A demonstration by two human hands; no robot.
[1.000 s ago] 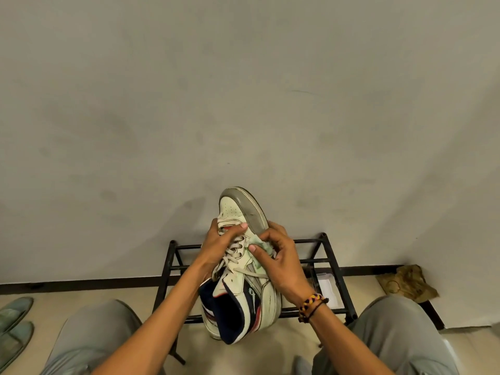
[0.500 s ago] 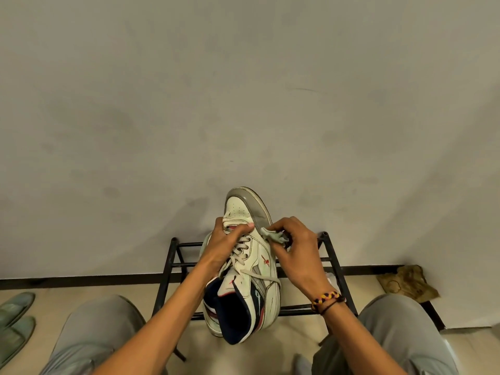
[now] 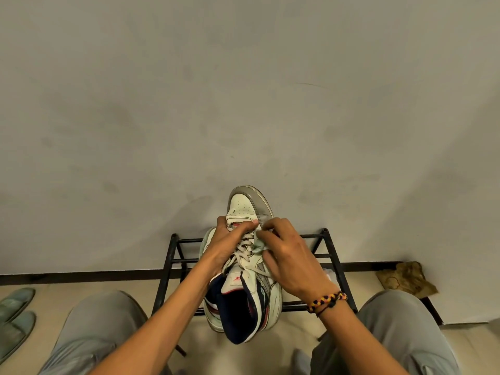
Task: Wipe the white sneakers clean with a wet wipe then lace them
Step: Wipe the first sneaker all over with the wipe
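Observation:
I hold a white high-top sneaker with a navy lining and grey sole up in front of me, toe pointing away. My left hand grips its left side, thumb lying across the laces near the toe box. My right hand pinches a crumpled pale green wet wipe against the shoe's upper right side, beside the laces. The laces are threaded through the eyelets, with loose ends trailing toward the tongue. A second sneaker is partly hidden behind the first one.
A black metal shoe rack stands against the grey wall behind the sneaker. Green slippers lie on the floor at the left. A crumpled brown bag sits at the right by the wall. My knees in grey trousers frame the bottom.
My right hand with the wipe slid out toward the shoe's right edge, then came back onto the upper beside the laces. The left hand kept its grip.

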